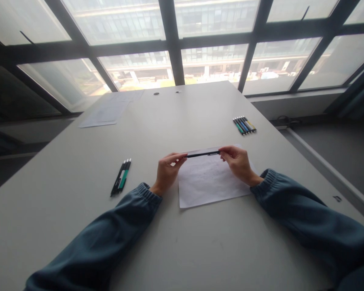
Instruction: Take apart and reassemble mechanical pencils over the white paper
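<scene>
A black pen [202,153] is held level above a white sheet of paper [210,182]. Its left end is pinched between the thumb and fingers of my left hand [169,169]. The thumb and fingers of my right hand [238,161] grip the other end, close to the clip. To the left of my left hand, several pens [120,178] with black and green barrels lie side by side. Another row of pens [244,125], with green, blue and yellow parts, lies beyond my right hand.
The white table [182,117] reaches to the windows. Printed sheets [104,111] lie at its far left, and a round dark grommet [156,93] sits near the far edge. A small dark mark [337,199] is near the right edge. A curtain [356,97] hangs at the right.
</scene>
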Tool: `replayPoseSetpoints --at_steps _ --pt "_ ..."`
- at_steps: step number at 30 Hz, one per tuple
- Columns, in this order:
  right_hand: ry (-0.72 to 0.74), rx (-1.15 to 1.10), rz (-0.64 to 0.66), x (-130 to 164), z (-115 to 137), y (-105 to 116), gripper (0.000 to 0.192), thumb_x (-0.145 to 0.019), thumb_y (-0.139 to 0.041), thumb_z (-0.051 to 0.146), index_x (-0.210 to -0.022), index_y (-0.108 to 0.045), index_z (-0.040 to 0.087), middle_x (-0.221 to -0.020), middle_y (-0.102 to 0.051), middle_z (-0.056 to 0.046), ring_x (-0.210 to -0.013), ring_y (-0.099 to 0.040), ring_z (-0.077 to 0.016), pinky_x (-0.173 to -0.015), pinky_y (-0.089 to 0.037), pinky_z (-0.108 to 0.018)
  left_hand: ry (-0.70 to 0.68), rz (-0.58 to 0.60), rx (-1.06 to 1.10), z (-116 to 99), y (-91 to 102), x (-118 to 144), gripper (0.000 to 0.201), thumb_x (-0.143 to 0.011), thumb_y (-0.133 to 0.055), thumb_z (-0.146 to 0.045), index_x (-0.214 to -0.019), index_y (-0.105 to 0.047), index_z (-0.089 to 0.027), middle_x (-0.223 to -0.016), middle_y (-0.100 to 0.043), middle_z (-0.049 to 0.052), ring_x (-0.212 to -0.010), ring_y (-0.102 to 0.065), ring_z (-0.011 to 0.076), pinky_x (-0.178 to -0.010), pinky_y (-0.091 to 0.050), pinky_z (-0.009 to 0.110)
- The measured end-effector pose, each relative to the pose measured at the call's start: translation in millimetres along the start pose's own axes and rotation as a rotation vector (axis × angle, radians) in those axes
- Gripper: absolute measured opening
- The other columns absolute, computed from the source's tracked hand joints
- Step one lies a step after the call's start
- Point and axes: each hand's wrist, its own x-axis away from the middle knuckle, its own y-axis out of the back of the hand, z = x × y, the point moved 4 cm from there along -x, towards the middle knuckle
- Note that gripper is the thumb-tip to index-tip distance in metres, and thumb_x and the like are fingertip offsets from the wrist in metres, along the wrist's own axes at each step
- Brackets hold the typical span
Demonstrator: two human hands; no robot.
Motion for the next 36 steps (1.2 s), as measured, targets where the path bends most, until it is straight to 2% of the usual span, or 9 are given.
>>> replayPoseSetpoints --at_steps 5,12,27,36 --pt "-0.003 -0.018 -0.037 -2.0 3.2 0.5 0.021 -0.080 -0.077 0.033 -0.093 -0.077 0.017 -0.075 -0.073 -0.003 -0.065 -0.065 -0.0153 -0.061 -0.055 -0.030 -0.037 -0.038 -0.031 -2.4 1.5 -3.0 0.013 -0.087 -0.076 -0.030 -0.098 -0.081 -0.024 -0.092 -0.078 0.003 -0.078 -0.067 0.0139 -0.069 -0.053 0.026" --pt "-0.034 -0.044 -0.051 -2.7 -0.3 1.0 0.020 -0.078 -0.079 0.034 -0.088 -0.074 0.017 -0.071 -0.071 -0.002 -0.061 -0.063 -0.0144 -0.058 -0.054 -0.029 -0.021 -0.077 -0.084 0.1 1.9 -5.3 0.013 -0.084 -0.078 -0.029 -0.095 -0.081 -0.023 -0.089 -0.078 0.003 -0.074 -0.066 0.0140 -0.068 -0.053 0.026" --pt "-0.037 -0.019 -0.059 -3.0 -2.4 0.9 0.023 -0.079 -0.077 0.038 -0.088 -0.073 0.016 -0.074 -0.070 -0.003 -0.062 -0.062 -0.0141 -0.057 -0.053 -0.028 -0.048 -0.049 -0.118 -4.3 0.1 -5.7 0.016 -0.090 -0.070 -0.033 -0.098 -0.080 -0.023 -0.093 -0.078 0.004 -0.081 -0.068 0.0161 -0.071 -0.054 0.028" --pt "-0.035 -0.030 -0.064 -3.2 -3.1 1.4 0.018 -0.079 -0.076 0.032 -0.087 -0.073 0.016 -0.072 -0.069 -0.002 -0.061 -0.061 -0.0132 -0.057 -0.052 -0.027 -0.041 -0.042 -0.122 -4.2 -0.6 -6.0 0.016 -0.090 -0.071 -0.032 -0.097 -0.081 -0.023 -0.093 -0.078 0.004 -0.080 -0.069 0.0157 -0.070 -0.054 0.027"
